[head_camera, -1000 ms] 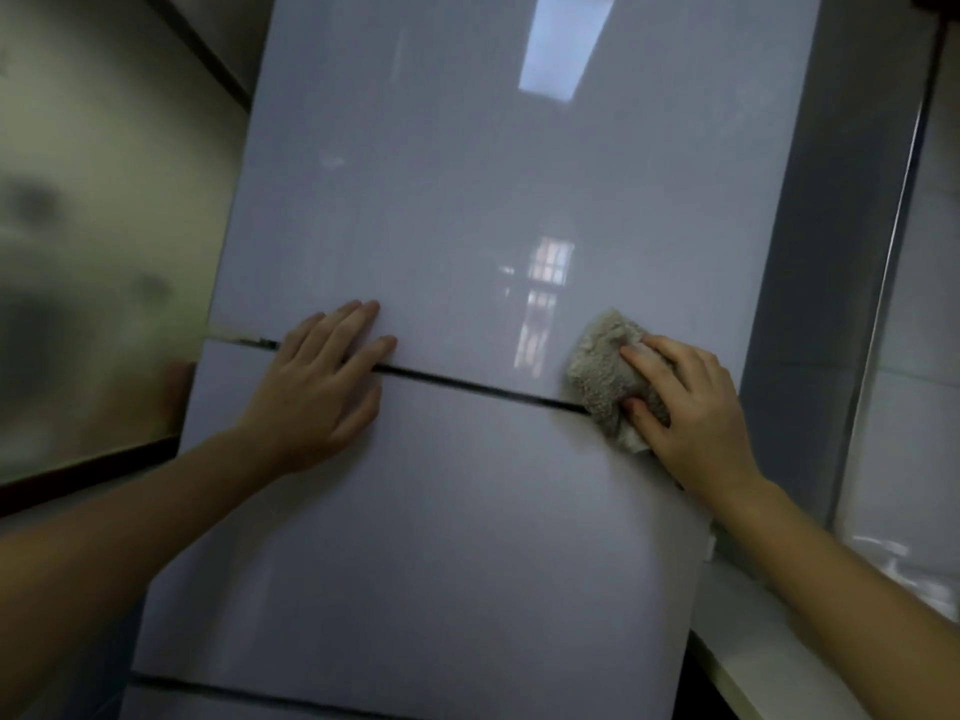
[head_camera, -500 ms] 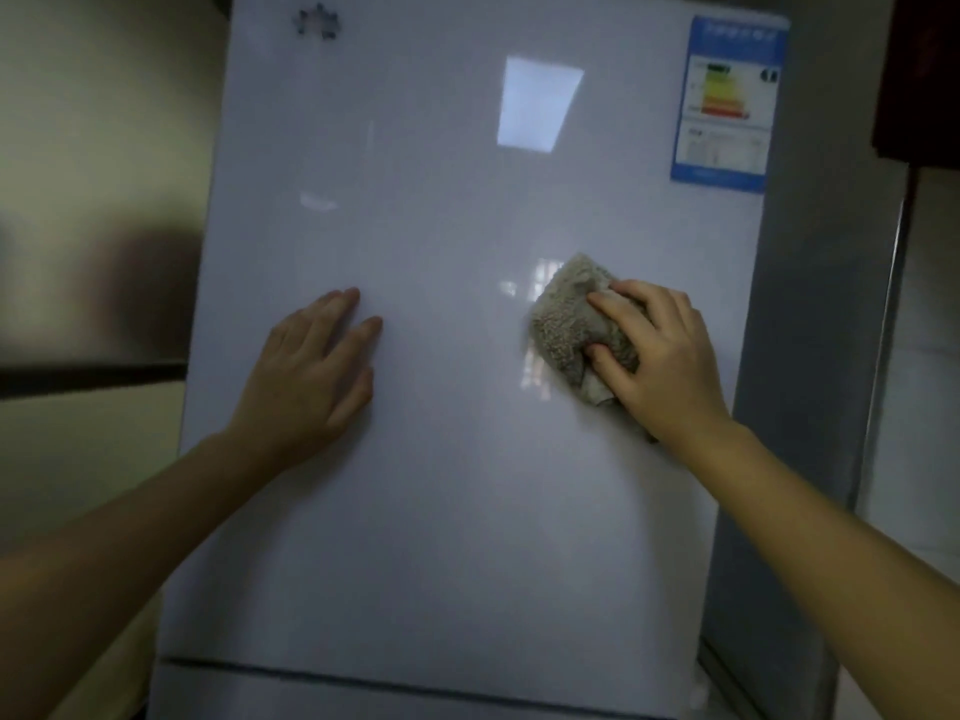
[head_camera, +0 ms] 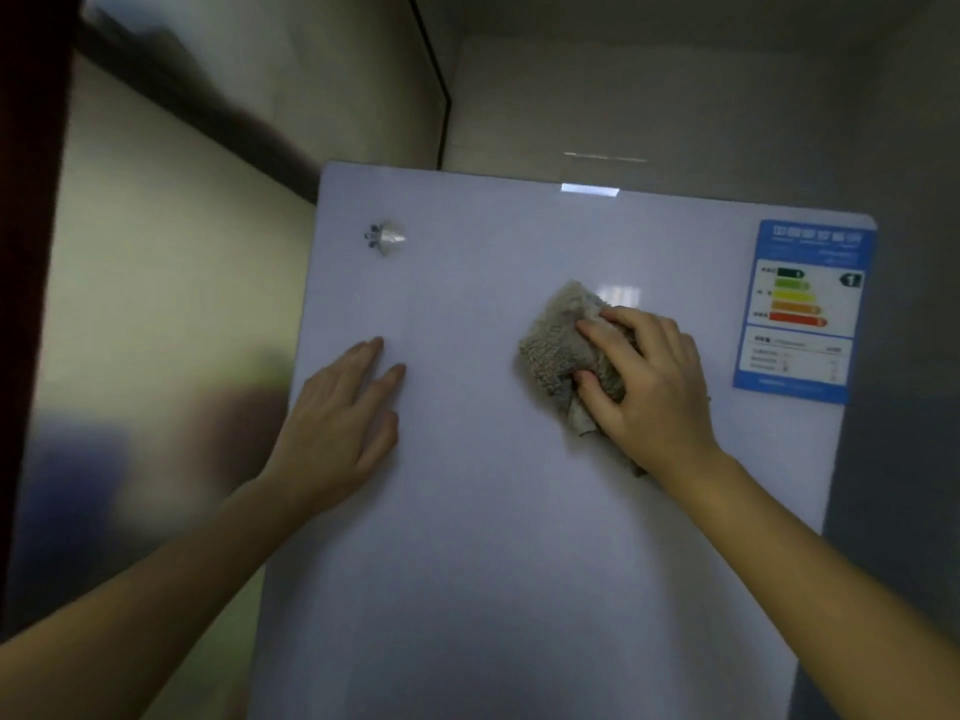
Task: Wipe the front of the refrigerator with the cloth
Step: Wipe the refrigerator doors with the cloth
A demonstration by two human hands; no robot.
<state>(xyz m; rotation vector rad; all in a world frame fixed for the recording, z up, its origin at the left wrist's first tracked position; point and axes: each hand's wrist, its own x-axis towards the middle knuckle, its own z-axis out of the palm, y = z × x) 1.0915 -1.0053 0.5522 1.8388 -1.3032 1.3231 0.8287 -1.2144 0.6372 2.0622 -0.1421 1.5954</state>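
The refrigerator's glossy white upper door point(head_camera: 467, 537) fills the middle of the view, its top edge visible. A crumpled grey-beige cloth point(head_camera: 558, 343) is pressed against the door right of centre. My right hand point(head_camera: 649, 387) grips the cloth, fingers curled over it, and hides its right part. My left hand point(head_camera: 343, 423) lies flat on the door's left side, fingers stretched out together, holding nothing.
A blue energy label point(head_camera: 802, 309) sticks to the door's top right corner. A small logo badge point(head_camera: 384, 237) sits at the top left. A frosted glass panel point(head_camera: 156, 330) stands to the left, grey wall point(head_camera: 649, 85) above and to the right.
Both hands and the cloth have travelled up the door, from the seam between the doors to the upper part. The view has tilted up, so the door's top edge shows.
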